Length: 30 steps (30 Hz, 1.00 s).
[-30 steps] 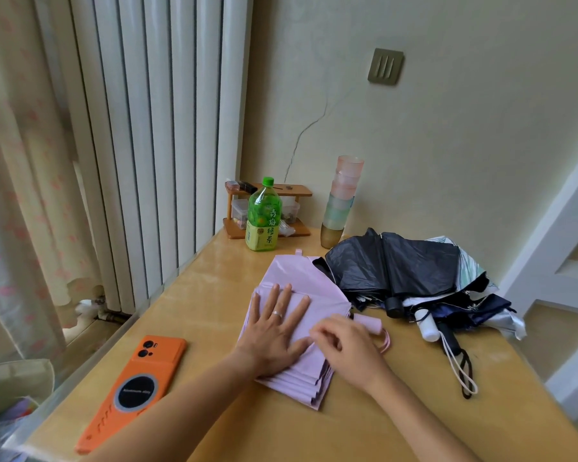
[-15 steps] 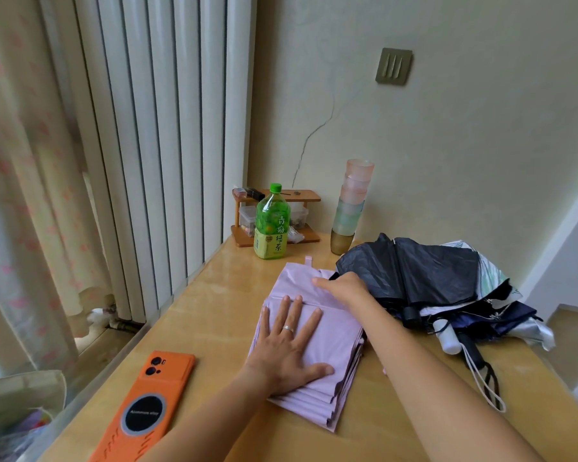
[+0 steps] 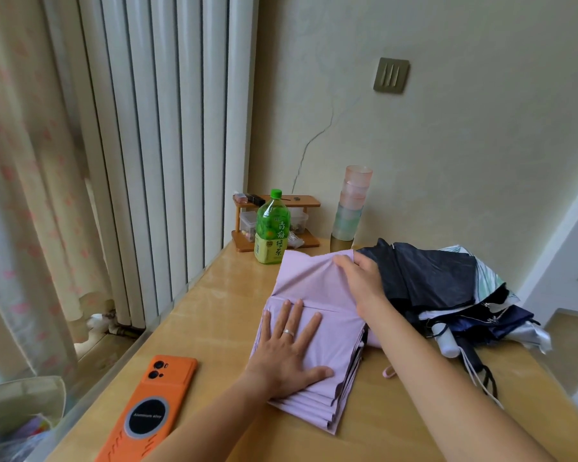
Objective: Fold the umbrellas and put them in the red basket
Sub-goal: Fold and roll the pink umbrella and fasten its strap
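A lilac umbrella (image 3: 317,288) lies on the wooden table (image 3: 221,311), its canopy pleated flat into stacked folds. My left hand (image 3: 289,355) presses flat on the near part of the folds, fingers spread, a ring on one finger. My right hand (image 3: 361,278) reaches across to the far right edge of the lilac fabric and pinches it there. A dark navy umbrella (image 3: 427,278) lies collapsed but loose just right of it, on top of a patterned white and blue umbrella (image 3: 501,315) with a white handle (image 3: 446,341). No red basket is in view.
An orange phone (image 3: 151,411) lies at the near left of the table. A green tea bottle (image 3: 272,228), a small wooden rack (image 3: 281,221) and a stack of pastel cups (image 3: 351,205) stand against the back wall. A radiator and curtain run along the left.
My right hand has moved from the near right side of the lilac folds up to their far right edge and taken hold of the fabric. My left hand stays pressed flat.
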Available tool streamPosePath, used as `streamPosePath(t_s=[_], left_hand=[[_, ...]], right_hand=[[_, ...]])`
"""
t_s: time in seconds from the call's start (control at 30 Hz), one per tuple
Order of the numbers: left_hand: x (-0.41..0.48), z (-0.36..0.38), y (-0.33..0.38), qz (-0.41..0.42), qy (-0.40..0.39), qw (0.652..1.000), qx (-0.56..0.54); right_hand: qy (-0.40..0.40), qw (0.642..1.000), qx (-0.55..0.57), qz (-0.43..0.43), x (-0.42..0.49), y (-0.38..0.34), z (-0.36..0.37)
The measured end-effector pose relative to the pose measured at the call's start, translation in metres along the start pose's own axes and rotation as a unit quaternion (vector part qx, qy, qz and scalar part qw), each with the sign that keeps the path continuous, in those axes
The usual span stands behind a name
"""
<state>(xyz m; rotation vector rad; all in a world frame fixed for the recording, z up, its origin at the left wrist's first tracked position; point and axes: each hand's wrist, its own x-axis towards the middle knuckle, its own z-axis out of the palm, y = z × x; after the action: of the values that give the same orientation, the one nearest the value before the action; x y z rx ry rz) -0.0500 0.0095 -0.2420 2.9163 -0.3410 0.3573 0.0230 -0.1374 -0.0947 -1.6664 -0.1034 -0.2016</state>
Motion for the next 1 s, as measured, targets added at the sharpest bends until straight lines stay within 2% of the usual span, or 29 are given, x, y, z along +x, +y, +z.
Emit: streamPosePath(t_s=[0.07, 0.13, 0.23, 0.33, 0.4, 0.5, 0.57, 0.67, 0.77, 0.8, 0.87, 0.93, 1.0], left_hand=[[0.0, -0.001, 0.0, -0.001, -0.002, 1.0, -0.005], [-0.001, -0.003, 0.0, -0.001, -0.007, 1.0, -0.003], [-0.003, -0.007, 0.001, 0.012, 0.019, 1.0, -0.022], [-0.008, -0.012, -0.001, 0.005, 0.077, 0.989, -0.124], [-0.012, -0.021, 0.0, -0.019, 0.136, 0.958, -0.252], [-0.015, -0.04, -0.002, -0.096, 0.193, 0.884, -0.414], [-0.012, -0.055, -0.002, -0.143, 0.207, 0.848, -0.466], [-0.005, -0.075, -0.001, -0.212, 0.273, 0.857, -0.382], [0.001, -0.091, 0.0, -0.262, 0.246, 0.853, -0.378], [0.002, -0.094, -0.003, -0.256, 0.231, 0.861, -0.375], [0.004, -0.097, -0.009, -0.195, 0.195, 0.901, -0.335], [0.005, -0.101, -0.016, -0.122, 0.154, 0.951, -0.24], [0.006, -0.109, -0.023, -0.071, 0.17, 0.974, -0.131]], right_hand=[[-0.025, 1.0, 0.008, -0.008, -0.011, 0.002, -0.005], [-0.036, 0.999, 0.019, 0.02, -0.024, 0.005, -0.007], [0.002, 0.999, 0.02, 0.041, -0.045, 0.015, -0.011], [-0.002, 0.997, -0.068, -0.029, -0.06, 0.03, -0.027], [-0.021, 0.986, -0.141, -0.083, -0.062, 0.041, -0.039], [-0.043, 0.973, -0.192, -0.122, -0.073, 0.048, -0.048], [-0.038, 0.968, -0.198, -0.148, -0.08, 0.049, -0.05], [-0.022, 0.963, -0.212, -0.167, -0.084, 0.044, -0.05], [0.007, 0.956, -0.23, -0.183, -0.082, 0.04, -0.047], [0.015, 0.953, -0.234, -0.189, -0.082, 0.038, -0.047], [0.024, 0.95, -0.236, -0.204, -0.081, 0.035, -0.044], [0.029, 0.945, -0.24, -0.218, -0.082, 0.032, -0.043], [0.03, 0.939, -0.253, -0.23, -0.082, 0.03, -0.042]])
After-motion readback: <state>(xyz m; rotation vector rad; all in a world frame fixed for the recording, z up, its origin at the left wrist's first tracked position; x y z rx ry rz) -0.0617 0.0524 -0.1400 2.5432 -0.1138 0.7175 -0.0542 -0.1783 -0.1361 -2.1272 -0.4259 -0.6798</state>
